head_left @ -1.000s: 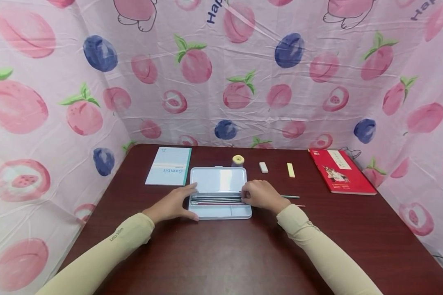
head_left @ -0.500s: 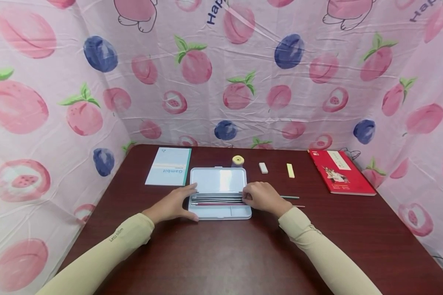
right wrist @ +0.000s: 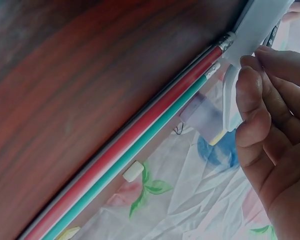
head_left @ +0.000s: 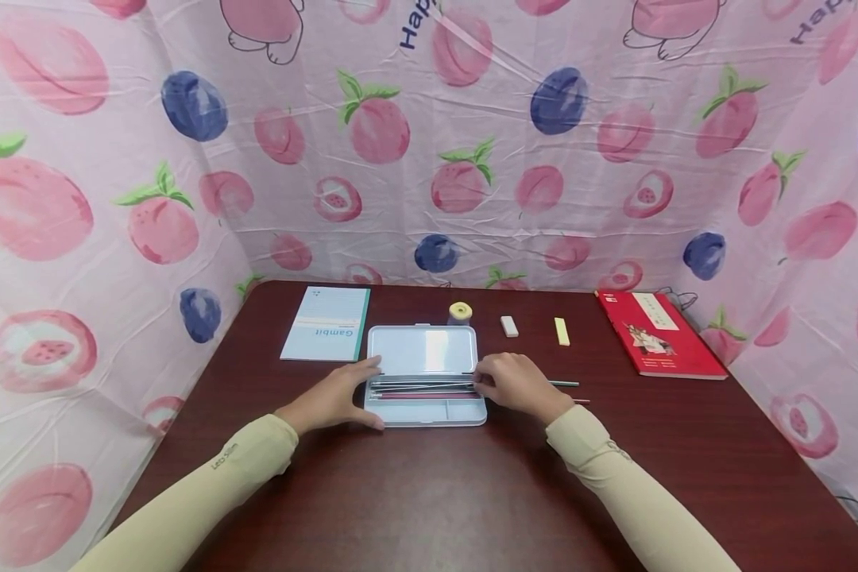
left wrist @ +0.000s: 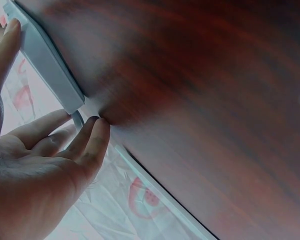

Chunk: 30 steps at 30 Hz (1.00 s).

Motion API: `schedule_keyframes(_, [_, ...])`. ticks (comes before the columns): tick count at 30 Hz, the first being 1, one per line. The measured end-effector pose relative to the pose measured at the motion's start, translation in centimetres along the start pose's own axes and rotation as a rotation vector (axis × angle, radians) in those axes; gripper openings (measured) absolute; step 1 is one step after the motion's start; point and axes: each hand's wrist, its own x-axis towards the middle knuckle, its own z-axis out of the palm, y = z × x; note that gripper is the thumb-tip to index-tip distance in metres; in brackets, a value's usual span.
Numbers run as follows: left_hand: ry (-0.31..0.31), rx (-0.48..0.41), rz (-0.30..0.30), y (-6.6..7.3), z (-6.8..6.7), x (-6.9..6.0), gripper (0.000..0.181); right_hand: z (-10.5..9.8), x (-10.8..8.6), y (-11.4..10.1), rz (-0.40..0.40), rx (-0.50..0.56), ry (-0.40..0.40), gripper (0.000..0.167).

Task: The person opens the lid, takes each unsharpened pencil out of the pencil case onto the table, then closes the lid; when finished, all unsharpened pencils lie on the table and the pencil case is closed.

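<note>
We see the pencil case on the bench, its lid folded back and several pencils lying in its rear compartment. The left hand, thumb and fingers spread apart, touches the case's left end. At the right end, we observe the right hand pinching a dark pencil between thumb and fingertips. Just beside the case, 1 red pencil and 1 green pencil lie side by side.
</note>
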Motion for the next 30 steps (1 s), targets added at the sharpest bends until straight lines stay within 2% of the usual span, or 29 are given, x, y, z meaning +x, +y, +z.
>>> schedule_keyframes(10, [-0.006,0.006,-0.003,0.1,-0.1,-0.1,0.104,-0.6,-1.2,0.5,0.022,-0.017,0.024,0.008])
schedule_keyframes(17, [-0.006,0.008,-0.003,0.1,-0.1,-0.1,0.104,-0.9,-2.4,1.7,0.01,-0.005,0.044,0.007])
schedule_keyframes(30, [-0.006,0.015,-0.015,0.2,-0.1,-0.1,0.104,-1.3,-4.7,3.5,0.089,-0.003,0.02,0.014])
